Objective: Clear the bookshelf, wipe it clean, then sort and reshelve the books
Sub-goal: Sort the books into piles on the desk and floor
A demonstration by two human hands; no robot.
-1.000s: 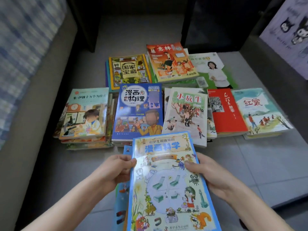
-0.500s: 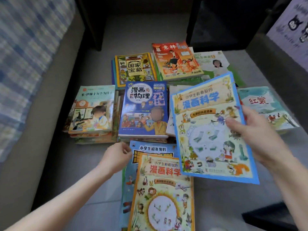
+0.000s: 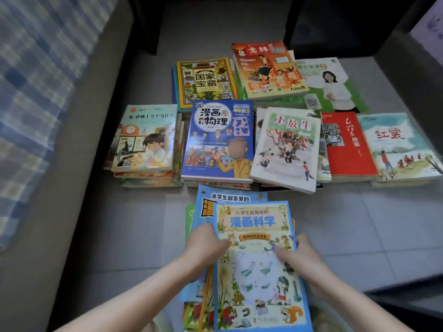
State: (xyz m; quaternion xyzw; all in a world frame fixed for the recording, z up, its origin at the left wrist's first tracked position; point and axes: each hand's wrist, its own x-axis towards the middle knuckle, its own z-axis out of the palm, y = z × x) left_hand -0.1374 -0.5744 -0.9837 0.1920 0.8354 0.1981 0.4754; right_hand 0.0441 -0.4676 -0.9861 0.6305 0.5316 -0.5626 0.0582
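Both hands are on the comic-science book [image 3: 260,271], which lies on top of the near stack [image 3: 230,196] of thin matching volumes. The left hand [image 3: 206,242] curls round its left edge and the right hand [image 3: 300,258] pinches the right edge, thumb on the cover; I'd say to square it with its set. Beyond, 8 more covers face up in 2 rows, the blue physics book [image 3: 219,140] among them, likely grouped by kind. Everything sits on the grey tiled floor [image 3: 359,224], between a checked bedspread [image 3: 36,92] and a dark unit [image 3: 335,22]
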